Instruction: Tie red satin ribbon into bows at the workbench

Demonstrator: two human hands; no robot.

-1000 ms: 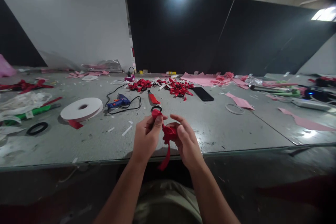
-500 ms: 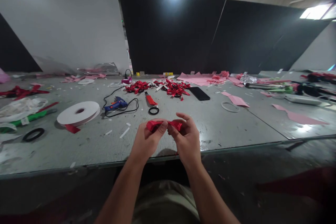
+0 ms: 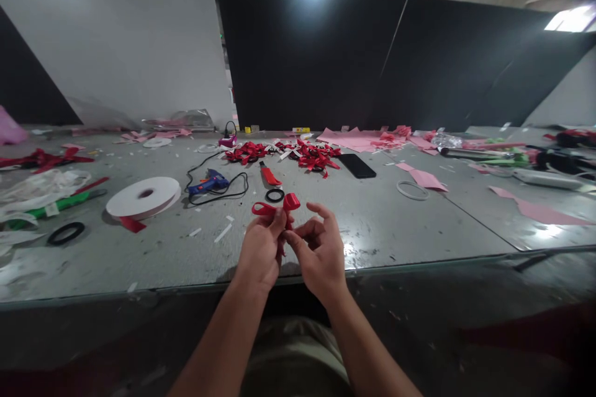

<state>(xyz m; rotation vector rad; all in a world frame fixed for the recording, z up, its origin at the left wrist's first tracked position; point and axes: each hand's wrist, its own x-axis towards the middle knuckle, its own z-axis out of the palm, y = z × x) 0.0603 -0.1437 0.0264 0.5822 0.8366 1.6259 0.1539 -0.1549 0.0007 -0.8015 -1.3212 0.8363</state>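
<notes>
Grey tabletop (image 3: 186,267), red ribbon (image 3: 292,201), two loops

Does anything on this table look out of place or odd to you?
Mostly litter: loose white scraps lie on the table left of the left hand, and a pink strip lies at the right. The phone looks slightly out of place beside the red ribbon pieces. Nothing looks clearly spilled or damaged.

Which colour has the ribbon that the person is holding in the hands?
The ribbon is red, plain; the head view shows it.
</notes>
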